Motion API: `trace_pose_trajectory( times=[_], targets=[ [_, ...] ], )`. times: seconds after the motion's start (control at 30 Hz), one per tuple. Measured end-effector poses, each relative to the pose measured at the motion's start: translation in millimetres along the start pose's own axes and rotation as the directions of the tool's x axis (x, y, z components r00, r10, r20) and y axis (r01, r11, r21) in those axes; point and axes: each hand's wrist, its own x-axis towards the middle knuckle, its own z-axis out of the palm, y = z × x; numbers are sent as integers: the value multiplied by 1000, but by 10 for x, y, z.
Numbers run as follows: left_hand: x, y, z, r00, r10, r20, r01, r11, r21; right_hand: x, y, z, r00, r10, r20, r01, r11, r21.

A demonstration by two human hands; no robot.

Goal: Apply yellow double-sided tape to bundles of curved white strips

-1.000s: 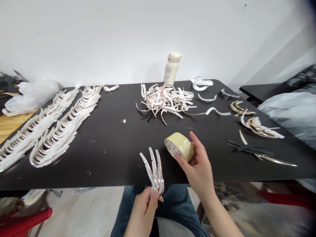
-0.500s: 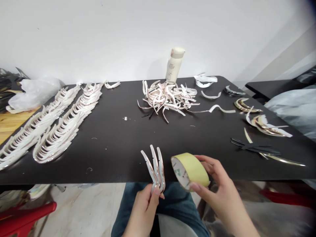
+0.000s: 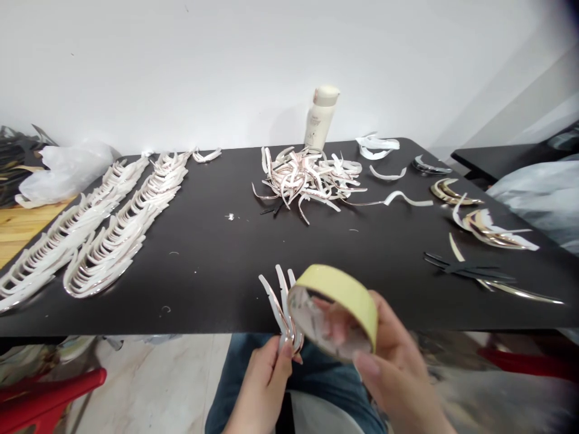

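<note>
Pinched in my left hand [image 3: 268, 375] are the lower ends of three curved white strips [image 3: 275, 304] with shiny rose-gold edges, fanned upward over the table's front edge. A yellow tape roll [image 3: 350, 286] is gripped by my right hand [image 3: 395, 361], with fingers showing through its hole and the thumb at its lower rim. The roll is tilted and partly covers the rightmost strip; whether they touch I cannot tell. Beyond my hands, a tangled heap of similar strips [image 3: 312, 178] lies on the black table [image 3: 226, 259].
Two long rows of nested strips [image 3: 117, 241] run along the left. A cream bottle [image 3: 322, 117] stands behind the heap. Gold strips [image 3: 493, 232] and black strips [image 3: 465, 269] lie at the right. A red stool [image 3: 54, 401] is at lower left.
My right hand has moved the tape roll left toward the strips and turned it, so its hole shows more. My left hand and the strips have hardly moved.
</note>
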Motion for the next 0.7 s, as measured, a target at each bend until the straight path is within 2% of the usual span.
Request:
trace_pose_trajectory(
  times=[0.03, 0.1, 0.17, 0.23, 0.37, 0.43, 0.57, 0.63, 0.7],
  targets=[
    [-7, 1, -11, 1000, -5, 5, 5, 1000, -15, -22, 52, 24, 999, 22, 44, -20, 998, -55],
    [-23, 4, -42, 1000, -23, 13, 23, 999, -35, -55, 134, 51, 993, 45, 105, -14, 959, -283],
    [-35, 17, -84, 999, -41, 34, 42, 999, -33, -59, 172, 34, 990, 54, 133, 25, 845, -534],
    [-45, 44, -127, 997, -41, 61, 42, 999, -19, -34, 169, -22, 985, 64, 158, 59, 741, -669],
    [-55, 107, -171, 997, -37, 68, 36, 999, 8, 33, 114, -151, 986, 20, 165, 113, 653, -749],
    [-59, 117, -168, 998, -41, 49, 40, 999, 24, 29, 84, -164, 993, -11, 115, 96, 634, -767],
    [-68, 87, -140, 999, -43, 10, 43, 999, 19, -48, 80, -45, 1000, -26, -8, 14, 747, -665],
    [-72, 66, -127, 999, -34, -13, 34, 999, -32, -75, 133, 34, 996, -83, 29, 83, 775, -627],
    [-72, 53, -120, 999, -24, -23, 21, 995, -96, -76, 207, 89, 982, -158, 106, 188, 715, -673]
  ],
)
